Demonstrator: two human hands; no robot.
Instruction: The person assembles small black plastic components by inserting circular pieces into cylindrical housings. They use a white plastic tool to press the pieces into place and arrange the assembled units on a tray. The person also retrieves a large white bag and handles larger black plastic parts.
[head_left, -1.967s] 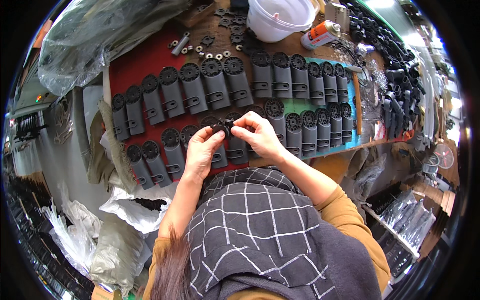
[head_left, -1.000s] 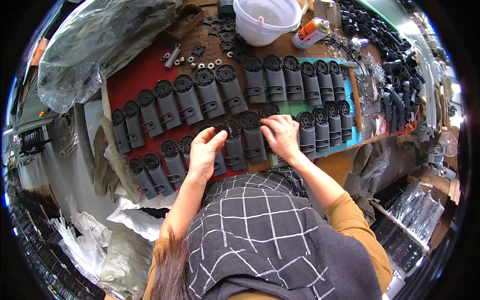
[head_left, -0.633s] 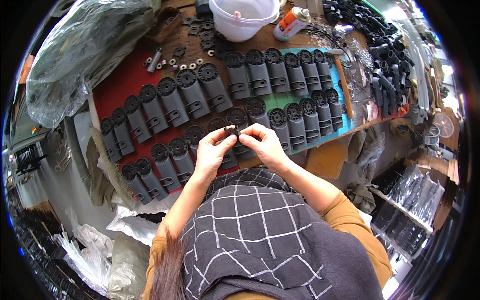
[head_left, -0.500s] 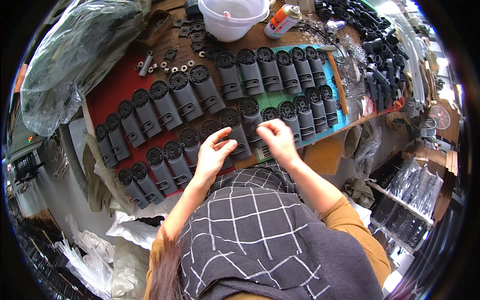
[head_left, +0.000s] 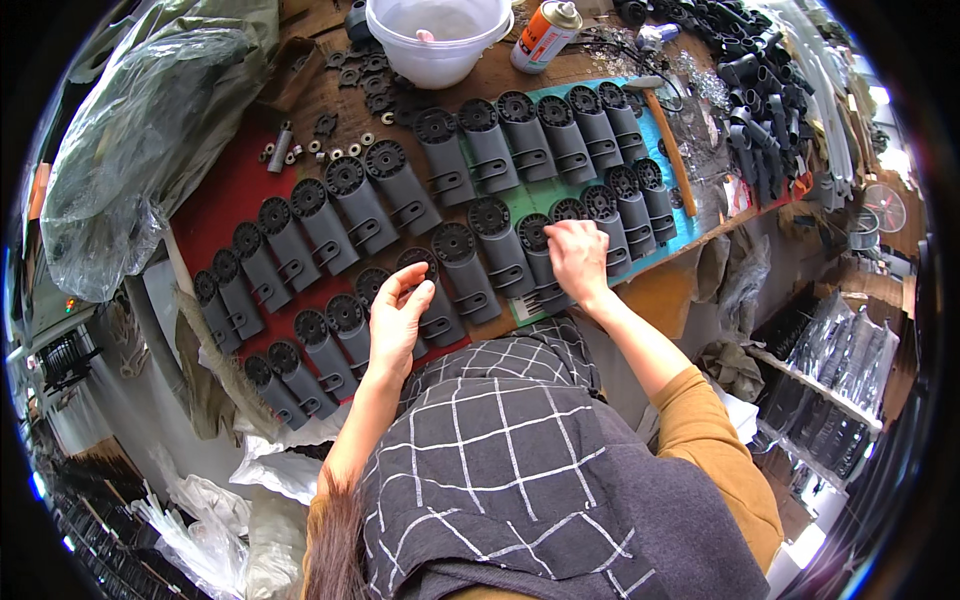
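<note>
Dark grey plastic housings with round perforated black end caps (head_left: 489,216) lie in two slanting rows across the bench, several in each. My right hand (head_left: 580,262) is over the near row, its fingers bent together at the cap of one housing (head_left: 534,233); whatever they pinch is hidden. Further left, my left hand (head_left: 397,318) hovers above the same row, beside another grey housing (head_left: 466,272). Its thumb and forefinger are curved with a gap between them, and nothing shows in that gap.
A white bucket (head_left: 440,50) and an orange-and-white spray can (head_left: 546,36) stand at the back. A hammer (head_left: 672,150) lies right of the rows. Small metal rings (head_left: 353,150) and black star-shaped parts (head_left: 375,85) are scattered behind. Black fittings (head_left: 760,110) pile up far right; plastic sheeting (head_left: 150,150) is heaped left.
My right hand has shifted right along the near row to another housing. My left hand has drawn left and slightly down, so the hands are further apart. The view has shifted a little.
</note>
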